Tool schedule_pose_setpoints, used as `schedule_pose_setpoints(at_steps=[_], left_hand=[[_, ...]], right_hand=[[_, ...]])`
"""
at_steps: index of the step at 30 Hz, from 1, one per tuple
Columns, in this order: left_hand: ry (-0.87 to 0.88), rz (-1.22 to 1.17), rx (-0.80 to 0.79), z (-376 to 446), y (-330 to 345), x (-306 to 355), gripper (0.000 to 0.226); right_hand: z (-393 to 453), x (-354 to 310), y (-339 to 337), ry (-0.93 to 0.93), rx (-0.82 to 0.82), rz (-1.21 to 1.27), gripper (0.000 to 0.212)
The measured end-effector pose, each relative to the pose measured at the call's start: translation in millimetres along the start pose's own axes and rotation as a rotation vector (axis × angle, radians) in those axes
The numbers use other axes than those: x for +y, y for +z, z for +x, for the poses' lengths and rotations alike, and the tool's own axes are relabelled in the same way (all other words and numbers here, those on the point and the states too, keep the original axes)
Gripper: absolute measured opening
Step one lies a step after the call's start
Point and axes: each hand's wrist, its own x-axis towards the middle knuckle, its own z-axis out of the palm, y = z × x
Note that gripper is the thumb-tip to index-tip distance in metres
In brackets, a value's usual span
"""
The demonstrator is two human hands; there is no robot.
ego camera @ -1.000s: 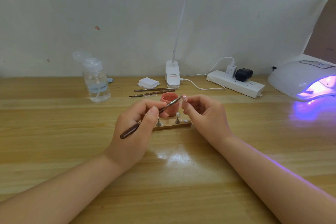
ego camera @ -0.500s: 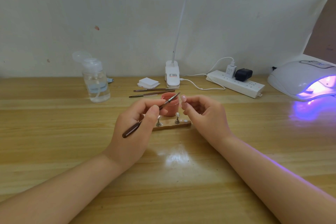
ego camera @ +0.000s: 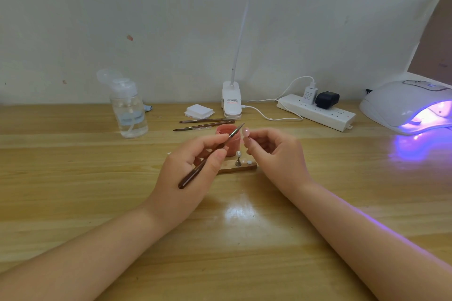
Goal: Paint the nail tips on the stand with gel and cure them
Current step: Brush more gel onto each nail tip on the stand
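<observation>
My left hand (ego camera: 193, 171) grips a brown-handled gel brush (ego camera: 208, 159), its tip raised above the open pink gel pot (ego camera: 228, 138). My right hand (ego camera: 271, 154) pinches a small holder with a pale pink nail tip (ego camera: 245, 132) on top, just right of the brush tip and not touching it. Behind my hands lies the wooden stand (ego camera: 238, 167) with one metal peg (ego camera: 238, 157) upright and a white spot (ego camera: 249, 162) beside it. My left hand hides the stand's left end.
A glowing purple curing lamp (ego camera: 411, 107) sits at the far right. At the back are a clear pump bottle (ego camera: 128, 110), white pads (ego camera: 198, 111), two spare brushes (ego camera: 204, 124), a desk lamp clip (ego camera: 231, 102) and a power strip (ego camera: 316, 111).
The brush tip has drawn back left, away from the nail tip it was touching. Both hands have stayed almost in place.
</observation>
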Motion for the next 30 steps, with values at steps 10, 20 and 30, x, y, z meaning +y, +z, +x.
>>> schedule_pose_setpoints(at_steps=[10,20,30], left_hand=[[0.074,0.095,0.015,-2.8,0.3,4.6,0.021],[0.047,0.045,0.001,-5.0,-1.1,-1.0,0.025],[-0.022,0.011,0.08,-0.4,-0.7,-3.1,0.021]], right_hand=[[-0.2,0.3,-0.6,0.01,0.006,-0.01,0.012],[0.0,0.4,-0.7,-0.015,-0.02,-0.018,0.021],[1.1,3.3,0.7,-0.014,-0.029,0.023,0.007]])
